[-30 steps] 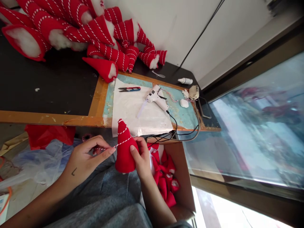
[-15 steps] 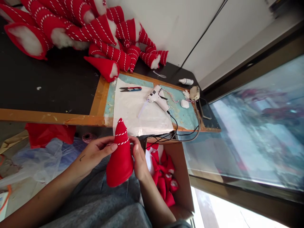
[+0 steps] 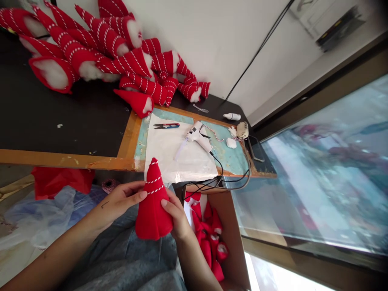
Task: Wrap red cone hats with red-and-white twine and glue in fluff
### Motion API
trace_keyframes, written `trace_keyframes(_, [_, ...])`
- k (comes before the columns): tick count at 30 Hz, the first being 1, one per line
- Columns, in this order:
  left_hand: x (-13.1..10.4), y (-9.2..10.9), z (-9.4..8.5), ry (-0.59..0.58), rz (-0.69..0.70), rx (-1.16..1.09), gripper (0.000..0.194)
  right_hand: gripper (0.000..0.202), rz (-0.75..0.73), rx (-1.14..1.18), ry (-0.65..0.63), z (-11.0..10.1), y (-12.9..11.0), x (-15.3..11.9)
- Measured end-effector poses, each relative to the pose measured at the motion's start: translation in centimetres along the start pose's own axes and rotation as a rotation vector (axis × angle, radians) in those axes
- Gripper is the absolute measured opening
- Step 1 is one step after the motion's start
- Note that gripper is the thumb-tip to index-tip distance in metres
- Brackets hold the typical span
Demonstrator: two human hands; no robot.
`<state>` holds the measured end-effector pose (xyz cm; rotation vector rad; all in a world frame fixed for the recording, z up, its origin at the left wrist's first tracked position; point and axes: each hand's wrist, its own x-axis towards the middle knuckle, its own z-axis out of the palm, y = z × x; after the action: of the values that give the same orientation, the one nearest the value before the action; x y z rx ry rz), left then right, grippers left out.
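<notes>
A red felt cone (image 3: 154,218) with red-and-white twisted cord wound round its upper part is held upright, tip away from me, over my lap. My left hand (image 3: 121,202) pinches its left side where the cord runs. On its right side my right hand (image 3: 176,214) grips it, the thumb lying on the front of the felt. Beyond the cone, a white glue gun (image 3: 198,136) rests on a white sheet (image 3: 163,151), with red-and-blue thread snips (image 3: 166,126) to its left.
Cord-wrapped stuffed cones (image 3: 106,36) pile up at the back left, a plain one (image 3: 136,101) in front. A cardboard box (image 3: 233,234) of red pieces stands below the table edge at right. Cables (image 3: 221,178) hang over that edge. A white bottle (image 3: 232,116) lies behind.
The cone has turned, and its front now shows a vertical seam line. My right thumb has moved onto the felt's front. The camera view has shifted, so the table appears lower.
</notes>
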<state>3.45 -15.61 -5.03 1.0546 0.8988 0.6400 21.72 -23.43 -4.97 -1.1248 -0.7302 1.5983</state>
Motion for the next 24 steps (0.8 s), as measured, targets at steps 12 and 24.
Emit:
trace_keyframes(12, [0.4,-0.3,-1.1,0.137,0.102,0.159,0.062,0.049,-0.099,-0.244,0.030,0.0,-1.4,0.6])
trace_keyframes(24, [-0.7,0.3,-1.5,0.059,0.071,0.109,0.057,0.064,-0.090,-0.320,-0.143,0.0,-2.0,0.9])
